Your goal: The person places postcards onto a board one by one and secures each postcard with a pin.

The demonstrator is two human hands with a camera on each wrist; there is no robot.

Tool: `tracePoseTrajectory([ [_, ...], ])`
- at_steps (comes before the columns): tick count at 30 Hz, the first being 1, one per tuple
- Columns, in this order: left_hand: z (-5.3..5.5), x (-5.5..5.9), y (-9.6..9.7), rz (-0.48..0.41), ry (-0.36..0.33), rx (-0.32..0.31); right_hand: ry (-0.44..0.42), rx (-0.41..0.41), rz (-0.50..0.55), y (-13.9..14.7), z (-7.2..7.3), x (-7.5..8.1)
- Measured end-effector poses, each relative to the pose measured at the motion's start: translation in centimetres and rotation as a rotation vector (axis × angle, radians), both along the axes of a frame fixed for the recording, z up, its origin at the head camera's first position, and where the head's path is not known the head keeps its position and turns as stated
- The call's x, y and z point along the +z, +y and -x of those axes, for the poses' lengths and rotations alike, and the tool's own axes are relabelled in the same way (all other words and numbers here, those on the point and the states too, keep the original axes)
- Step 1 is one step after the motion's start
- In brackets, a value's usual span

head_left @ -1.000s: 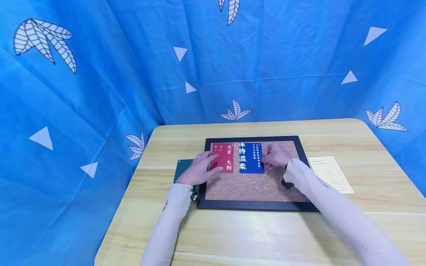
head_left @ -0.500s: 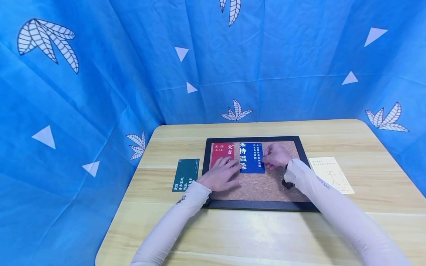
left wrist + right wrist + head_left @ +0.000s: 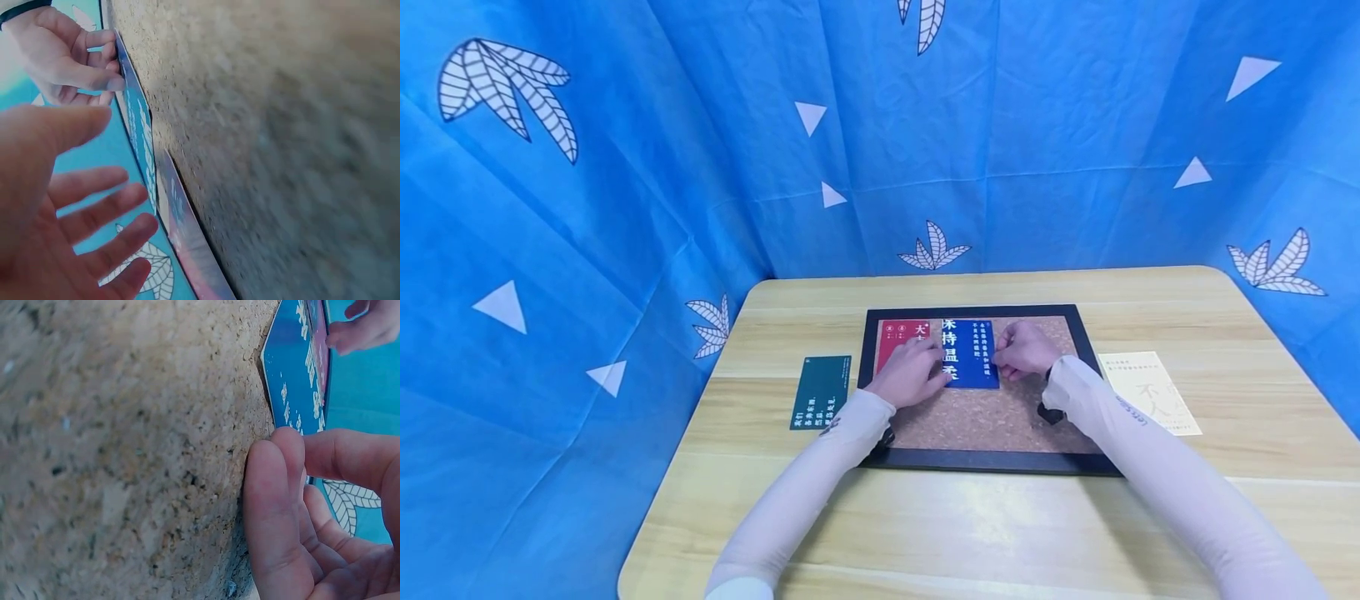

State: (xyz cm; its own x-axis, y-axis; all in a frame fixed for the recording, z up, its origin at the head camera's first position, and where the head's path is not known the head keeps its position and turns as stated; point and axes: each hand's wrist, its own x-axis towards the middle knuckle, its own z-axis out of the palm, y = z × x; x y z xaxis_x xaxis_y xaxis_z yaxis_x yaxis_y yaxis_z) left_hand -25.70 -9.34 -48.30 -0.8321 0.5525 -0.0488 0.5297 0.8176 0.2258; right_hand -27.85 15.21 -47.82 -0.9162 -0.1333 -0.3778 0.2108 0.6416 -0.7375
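Note:
A blue card (image 3: 967, 357) with white characters lies on a black-framed corkboard (image 3: 977, 423). At its right edge my right hand (image 3: 1027, 350) pinches the card, thumb and fingertips together in the right wrist view, beside the card's blue face (image 3: 287, 369). My left hand (image 3: 910, 372) is over the red card (image 3: 895, 333), its fingertips close to the blue card's left edge. In the left wrist view, the left hand's fingers (image 3: 103, 212) are spread and fairly straight, with nothing between them. The left hand hides the red card's lower part in the head view.
A dark green card (image 3: 822, 392) lies on the wooden table (image 3: 985, 525) left of the board. On the right is a cream card (image 3: 1146, 387), partly covered by the right sleeve. A blue patterned curtain (image 3: 1037, 125) hangs behind the table.
My left hand has moved right from the red card's left side toward the blue card, uncovering the green card. The right hand has stayed at the blue card's right edge.

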Motion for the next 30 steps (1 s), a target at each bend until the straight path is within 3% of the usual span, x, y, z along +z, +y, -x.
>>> tracePoseTrajectory([
  [3,0.4,0.0,0.7,-0.009,-0.014,0.047,-0.003,-0.003,-0.003,0.1,0.0,0.1],
  [11,0.8,-0.2,1.9,-0.014,-0.088,0.068,0.002,0.006,0.002,0.1,0.0,0.2],
  [18,1.0,-0.8,1.8,-0.014,-0.075,0.070,0.003,0.004,0.007,0.0,-0.2,0.3],
  [30,0.8,-0.7,1.6,-0.028,-0.078,0.090,-0.010,0.005,0.009,0.0,0.1,0.1],
])
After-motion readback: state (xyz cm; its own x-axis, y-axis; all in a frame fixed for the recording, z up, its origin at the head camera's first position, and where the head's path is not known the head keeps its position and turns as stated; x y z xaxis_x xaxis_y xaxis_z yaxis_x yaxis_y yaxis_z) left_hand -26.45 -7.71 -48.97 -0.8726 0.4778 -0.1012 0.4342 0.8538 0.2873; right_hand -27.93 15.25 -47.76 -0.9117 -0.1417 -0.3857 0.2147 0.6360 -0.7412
